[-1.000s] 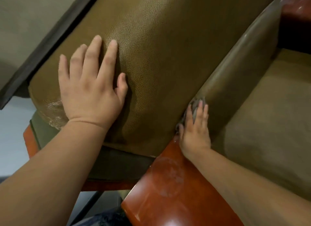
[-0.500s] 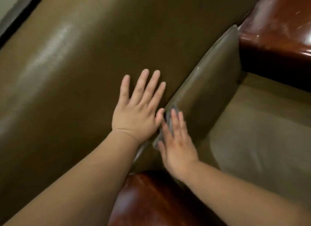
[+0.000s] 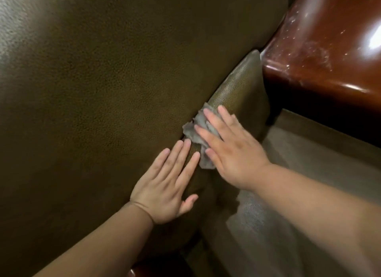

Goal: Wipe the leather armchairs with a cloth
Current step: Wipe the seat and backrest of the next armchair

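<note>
The olive-brown leather back cushion (image 3: 103, 91) of the armchair fills the left and middle of the view. A narrower leather roll (image 3: 239, 89) lies along its lower edge. My right hand (image 3: 231, 146) presses a crumpled grey cloth (image 3: 198, 130) flat against that roll, right at the seam with the back cushion. Its fingers are straight and spread over the cloth. My left hand (image 3: 167, 186) lies flat on the back cushion just beside the seam, fingers straight, its fingertips close to the cloth.
A glossy red-brown wooden armrest (image 3: 329, 50) stands at the upper right. Another wooden armrest (image 3: 136, 271) shows at the bottom edge. The seat cushion (image 3: 309, 194) lies at the lower right under my right forearm.
The view has moved closer and along the chair. My right hand has slid the cloth further up the roll. My left hand has dropped lower, now below and left of the cloth.
</note>
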`<state>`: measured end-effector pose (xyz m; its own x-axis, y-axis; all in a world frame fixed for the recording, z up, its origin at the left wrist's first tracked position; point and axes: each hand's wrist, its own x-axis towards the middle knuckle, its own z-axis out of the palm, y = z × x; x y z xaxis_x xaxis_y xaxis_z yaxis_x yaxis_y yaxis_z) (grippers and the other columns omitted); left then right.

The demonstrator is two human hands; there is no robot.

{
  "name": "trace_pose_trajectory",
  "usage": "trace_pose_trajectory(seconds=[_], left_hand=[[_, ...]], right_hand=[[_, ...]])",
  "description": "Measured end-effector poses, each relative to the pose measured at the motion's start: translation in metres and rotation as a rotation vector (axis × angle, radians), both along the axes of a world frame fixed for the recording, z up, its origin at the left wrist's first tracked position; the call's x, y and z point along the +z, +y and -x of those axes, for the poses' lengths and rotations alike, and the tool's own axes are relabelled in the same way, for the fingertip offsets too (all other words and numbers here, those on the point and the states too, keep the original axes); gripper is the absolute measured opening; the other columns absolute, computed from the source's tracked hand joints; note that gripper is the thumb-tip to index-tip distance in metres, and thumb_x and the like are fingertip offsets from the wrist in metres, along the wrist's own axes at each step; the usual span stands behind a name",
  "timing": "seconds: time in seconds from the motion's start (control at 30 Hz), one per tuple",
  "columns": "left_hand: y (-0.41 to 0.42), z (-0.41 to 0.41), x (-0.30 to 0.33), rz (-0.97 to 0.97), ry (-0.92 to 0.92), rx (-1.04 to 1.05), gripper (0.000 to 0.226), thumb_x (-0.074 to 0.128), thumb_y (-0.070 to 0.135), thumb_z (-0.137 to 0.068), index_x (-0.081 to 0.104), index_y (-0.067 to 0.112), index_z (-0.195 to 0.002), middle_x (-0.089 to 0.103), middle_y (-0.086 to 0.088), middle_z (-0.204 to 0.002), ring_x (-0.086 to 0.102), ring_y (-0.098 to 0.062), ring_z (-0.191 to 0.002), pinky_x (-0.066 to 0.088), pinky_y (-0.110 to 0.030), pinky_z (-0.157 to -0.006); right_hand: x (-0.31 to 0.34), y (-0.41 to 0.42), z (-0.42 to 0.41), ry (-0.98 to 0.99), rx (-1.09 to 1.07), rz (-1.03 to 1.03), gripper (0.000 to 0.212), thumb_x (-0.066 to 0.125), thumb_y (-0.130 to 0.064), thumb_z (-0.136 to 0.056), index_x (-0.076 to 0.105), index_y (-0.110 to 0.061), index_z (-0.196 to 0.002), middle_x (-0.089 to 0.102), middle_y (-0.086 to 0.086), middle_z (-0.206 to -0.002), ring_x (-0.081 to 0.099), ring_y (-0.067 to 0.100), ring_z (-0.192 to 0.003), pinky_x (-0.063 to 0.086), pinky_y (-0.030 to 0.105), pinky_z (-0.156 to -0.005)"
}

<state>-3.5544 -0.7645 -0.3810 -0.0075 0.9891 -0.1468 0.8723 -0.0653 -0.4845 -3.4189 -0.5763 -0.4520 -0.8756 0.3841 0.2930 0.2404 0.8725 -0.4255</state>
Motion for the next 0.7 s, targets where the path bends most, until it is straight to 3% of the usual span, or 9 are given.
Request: trace_pose_trajectory(seconds=[0.1, 0.23, 0.3, 0.37, 0.43, 0.53, 0.6, 0.7], left_hand=[[0.006, 0.001, -0.009, 0.004, 0.019, -0.004, 0.099, 0.049, 0.065, -0.093, 0.024, 0.002, -0.165, 0.014, -0.026, -0.172, 0.014, -0.039, -0.161, 0.005, -0.048, -0.132], [0.005, 0.002, -0.019, -0.003, -0.007, -0.038, 0.099, 0.048, 0.063, -0.095, 0.018, 0.0, -0.165, 0.01, -0.022, -0.174, 0.011, -0.038, -0.162, 0.006, -0.047, -0.132], [0.003, 0.003, -0.021, -0.001, -0.04, -0.031, 0.099, 0.05, 0.062, -0.094, 0.018, 0.001, -0.166, 0.01, -0.02, -0.175, 0.011, -0.036, -0.162, 0.006, -0.045, -0.132], [0.002, 0.005, -0.023, -0.011, -0.08, -0.036, 0.099, 0.052, 0.062, -0.092, 0.023, 0.003, -0.165, 0.013, -0.019, -0.174, 0.012, -0.035, -0.162, 0.006, -0.044, -0.132], [0.003, 0.008, -0.024, -0.038, -0.099, -0.045, 0.1, 0.055, 0.065, -0.089, 0.027, 0.005, -0.164, 0.015, -0.017, -0.174, 0.013, -0.033, -0.162, 0.005, -0.043, -0.132], [0.007, 0.01, -0.029, -0.05, -0.131, -0.056, 0.103, 0.057, 0.068, -0.085, 0.029, 0.006, -0.163, 0.018, -0.016, -0.173, 0.012, -0.032, -0.162, 0.005, -0.042, -0.132], [0.003, 0.011, -0.03, -0.037, -0.169, -0.044, 0.107, 0.059, 0.071, -0.082, 0.031, 0.006, -0.163, 0.02, -0.016, -0.173, 0.013, -0.032, -0.162, 0.007, -0.042, -0.132], [-0.001, 0.011, -0.028, -0.033, -0.203, -0.045, 0.109, 0.061, 0.073, -0.081, 0.034, 0.005, -0.161, 0.023, -0.017, -0.172, 0.015, -0.033, -0.162, 0.008, -0.043, -0.132]], right_hand=[[0.009, 0.059, 0.019, 0.073, -0.106, -0.059, 0.046, 0.043, -0.034, -0.106, 0.055, -0.014, -0.146, 0.035, 0.012, -0.164, 0.017, 0.04, -0.157, 0.018, 0.055, -0.127], [0.004, 0.005, 0.023, 0.068, -0.326, 0.165, 0.056, 0.042, -0.036, -0.104, 0.044, -0.013, -0.155, 0.017, 0.016, -0.171, 0.005, 0.039, -0.159, 0.014, 0.056, -0.128], [-0.001, -0.024, 0.017, 0.117, -0.218, 0.18, 0.059, 0.04, -0.038, -0.104, 0.04, -0.014, -0.157, 0.016, 0.017, -0.171, 0.003, 0.04, -0.159, 0.016, 0.058, -0.127], [-0.01, -0.003, 0.017, 0.151, -0.124, 0.12, 0.056, 0.037, -0.04, -0.107, 0.041, -0.013, -0.157, 0.021, 0.017, -0.17, 0.006, 0.04, -0.159, 0.017, 0.058, -0.127], [-0.012, 0.051, 0.027, 0.187, -0.318, 0.181, 0.06, 0.029, -0.04, -0.109, 0.036, -0.007, -0.159, 0.019, 0.023, -0.169, 0.007, 0.043, -0.158, 0.015, 0.058, -0.128], [-0.008, 0.109, 0.046, 0.194, -0.662, 0.499, 0.062, 0.022, -0.038, -0.11, 0.02, -0.007, -0.164, 0.006, 0.022, -0.171, -0.004, 0.036, -0.16, 0.001, 0.043, -0.131], [-0.009, 0.081, 0.051, 0.249, -0.649, 0.534, 0.059, 0.028, -0.033, -0.11, 0.02, -0.01, -0.165, 0.003, 0.025, -0.171, -0.002, 0.036, -0.16, 0.004, 0.042, -0.13], [-0.021, -0.009, 0.03, 0.233, -0.457, 0.459, 0.065, 0.034, -0.034, -0.107, 0.015, -0.009, -0.165, -0.002, 0.03, -0.169, -0.003, 0.039, -0.16, 0.009, 0.048, -0.13]])
